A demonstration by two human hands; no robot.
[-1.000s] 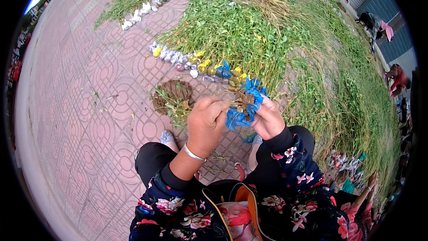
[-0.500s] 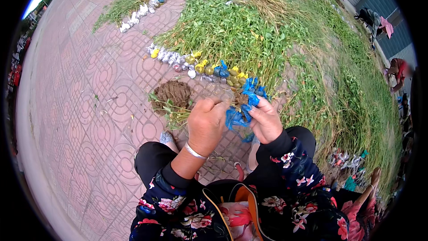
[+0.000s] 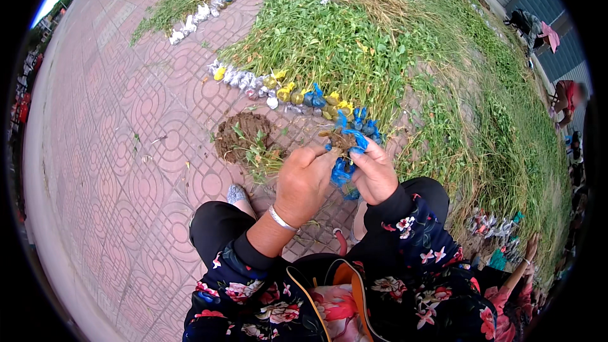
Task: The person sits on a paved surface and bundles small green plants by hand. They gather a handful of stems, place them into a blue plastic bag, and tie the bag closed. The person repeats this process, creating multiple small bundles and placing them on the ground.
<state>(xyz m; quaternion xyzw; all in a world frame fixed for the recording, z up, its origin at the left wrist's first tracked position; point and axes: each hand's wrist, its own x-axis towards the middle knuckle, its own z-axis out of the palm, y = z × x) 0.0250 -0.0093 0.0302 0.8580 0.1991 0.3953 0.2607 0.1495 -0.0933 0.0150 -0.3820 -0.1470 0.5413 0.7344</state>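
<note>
Crinkled blue plastic [image 3: 342, 172] partly wraps a crumbly brown clump [image 3: 342, 142] between the hands: the right hand [image 3: 375, 174] pinches the plastic's right side; the left hand [image 3: 306, 177] curls against the left, its grip unclear. Beyond lie lumpy mud [image 3: 242, 136], knotted bags [image 3: 284, 94], then leafy stems [image 3: 329, 38].

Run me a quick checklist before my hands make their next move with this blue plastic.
1. Right hand grip on the blue plastic: ok, pinched.
2. Left hand grip: cannot tell, what it pinches is hidden.
3. Soil clump fully covered: not ok, brown soil shows.
4. Soil mound nearby: ok, on the paving, ahead and left of the left hand.
5. Wrapped bundles lined up: ok, along the green plants.
</note>
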